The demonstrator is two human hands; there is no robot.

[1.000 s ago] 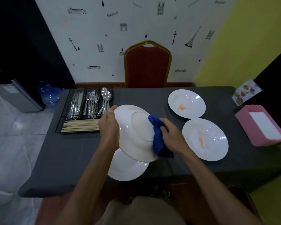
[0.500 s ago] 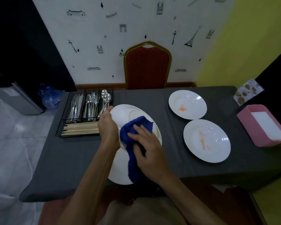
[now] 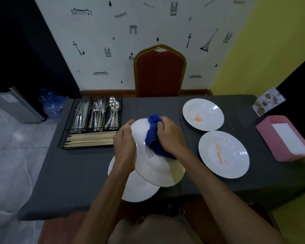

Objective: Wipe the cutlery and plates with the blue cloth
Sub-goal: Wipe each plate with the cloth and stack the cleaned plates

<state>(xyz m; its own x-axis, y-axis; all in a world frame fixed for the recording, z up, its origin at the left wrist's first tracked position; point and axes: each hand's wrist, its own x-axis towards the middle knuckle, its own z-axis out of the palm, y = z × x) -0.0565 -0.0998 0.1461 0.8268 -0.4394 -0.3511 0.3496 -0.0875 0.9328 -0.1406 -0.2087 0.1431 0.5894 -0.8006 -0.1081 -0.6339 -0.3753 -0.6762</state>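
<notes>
- Cloth (image 3: 154, 136): coloured blue.
- Held plate (image 3: 157, 169) and low plate (image 3: 139, 189): white.
- Far plate (image 3: 203, 106) and right plate (image 3: 232, 147): white, marked with orange smears.
- Table cover (image 3: 77, 173): dark grey.
- Chair (image 3: 159, 73): red, dotted, framed in gold.
- Tray (image 3: 266, 136): pink, lined in white.
- Wall (image 3: 148, 23): white, printed with black motifs.
- Side wall (image 3: 271, 50): yellow.
- Basket (image 3: 70, 118): black wire.
- Cutlery (image 3: 97, 113): silver.

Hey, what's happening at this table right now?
Someone is wiping a white plate held tilted above the table. The left hand grips its left edge while the right hand presses a bunched blue cloth against it. A second plate lies on the table beneath. To the right, a far plate and a near plate show orange smears. The cutlery sits in a wire tray at left.
</notes>
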